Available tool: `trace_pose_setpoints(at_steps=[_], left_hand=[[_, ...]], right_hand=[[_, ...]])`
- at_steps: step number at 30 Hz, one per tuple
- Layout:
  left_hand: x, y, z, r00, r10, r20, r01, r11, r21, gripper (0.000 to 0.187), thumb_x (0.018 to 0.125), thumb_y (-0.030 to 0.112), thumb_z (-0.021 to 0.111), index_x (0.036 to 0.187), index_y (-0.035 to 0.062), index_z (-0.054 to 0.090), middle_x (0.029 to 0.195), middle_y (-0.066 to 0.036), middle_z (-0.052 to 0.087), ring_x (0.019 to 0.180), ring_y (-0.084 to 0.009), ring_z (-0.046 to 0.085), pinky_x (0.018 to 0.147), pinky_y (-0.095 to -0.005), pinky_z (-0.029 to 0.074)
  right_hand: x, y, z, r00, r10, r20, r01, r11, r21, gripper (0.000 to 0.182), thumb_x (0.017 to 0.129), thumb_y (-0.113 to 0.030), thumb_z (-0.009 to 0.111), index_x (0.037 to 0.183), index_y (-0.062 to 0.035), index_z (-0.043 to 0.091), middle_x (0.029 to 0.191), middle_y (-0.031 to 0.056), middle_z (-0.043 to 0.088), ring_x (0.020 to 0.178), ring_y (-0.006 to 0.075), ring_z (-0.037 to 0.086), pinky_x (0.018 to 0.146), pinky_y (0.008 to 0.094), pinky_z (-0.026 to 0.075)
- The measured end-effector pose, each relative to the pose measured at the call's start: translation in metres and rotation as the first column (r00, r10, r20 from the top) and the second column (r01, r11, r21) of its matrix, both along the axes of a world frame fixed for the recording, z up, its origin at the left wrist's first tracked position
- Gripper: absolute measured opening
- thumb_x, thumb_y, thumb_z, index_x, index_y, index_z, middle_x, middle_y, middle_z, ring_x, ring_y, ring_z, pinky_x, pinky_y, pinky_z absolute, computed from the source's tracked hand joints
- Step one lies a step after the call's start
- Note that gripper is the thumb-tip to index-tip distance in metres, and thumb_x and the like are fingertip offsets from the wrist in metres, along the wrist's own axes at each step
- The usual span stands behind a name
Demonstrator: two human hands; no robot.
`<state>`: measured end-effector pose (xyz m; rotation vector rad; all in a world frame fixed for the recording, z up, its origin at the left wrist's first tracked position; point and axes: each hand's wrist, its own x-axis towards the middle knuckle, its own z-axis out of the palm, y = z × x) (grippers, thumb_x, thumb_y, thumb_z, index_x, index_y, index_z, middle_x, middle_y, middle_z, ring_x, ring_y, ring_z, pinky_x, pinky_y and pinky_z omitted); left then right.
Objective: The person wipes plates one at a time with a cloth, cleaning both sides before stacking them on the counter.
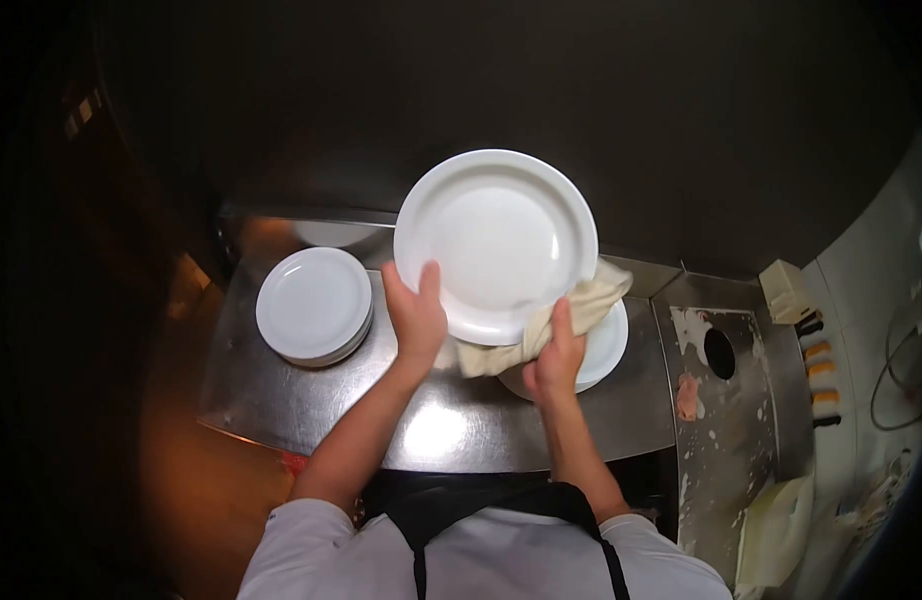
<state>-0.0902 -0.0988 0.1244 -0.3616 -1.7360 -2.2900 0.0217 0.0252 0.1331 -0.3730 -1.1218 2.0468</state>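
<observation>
A round white plate (496,240) is held up over the metal counter, its inner face turned toward me. My left hand (417,315) grips its lower left rim, with the thumb on the front. At the lower right rim, my right hand (558,355) is closed on a cream cloth (593,300), which is bunched against the plate's edge. Behind that hand, partly hidden by cloth and hand, sits another white plate (606,348) on the counter. To the left stands a stack of white plates (314,303).
The steel counter (461,430) ends at a dark wall panel (501,80) behind. On the right is a wet metal surface with a dark round hole (719,353) and a pinkish scrap (688,397). Several orange and black handles (821,368) line the tiled wall beside a cream box (784,290).
</observation>
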Motion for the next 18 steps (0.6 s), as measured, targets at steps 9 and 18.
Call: trace_pose_setpoints(at_steps=[9,18], left_hand=[[-0.022,-0.014,0.043,0.952,-0.285,0.115,0.277,0.957,0.082,0.038,0.101,0.014,0.054,0.133,-0.0014,0.041,0.125,-0.012,0.057,0.112,-0.0177,0.056,0.099,-0.0320,0.044],[-0.050,-0.002,-0.016,0.970,-0.159,0.183,0.106,0.957,0.269,0.060,0.107,0.051,0.027,0.130,0.0000,0.049,0.118,-0.011,0.058,0.105,-0.0162,0.057,0.091,-0.0290,0.046]], right_hand=[[-0.016,-0.018,0.033,0.970,-0.220,-0.104,0.214,0.975,-0.064,0.031,0.097,-0.011,0.061,0.124,0.0021,0.057,0.111,0.0108,0.066,0.096,0.0195,0.066,0.085,0.0337,0.055],[0.021,-0.035,-0.005,0.973,-0.078,0.219,-0.057,0.834,0.548,0.029,0.092,-0.005,0.066,0.119,0.0004,0.061,0.108,0.0105,0.068,0.100,0.0203,0.065,0.088,0.0324,0.052]])
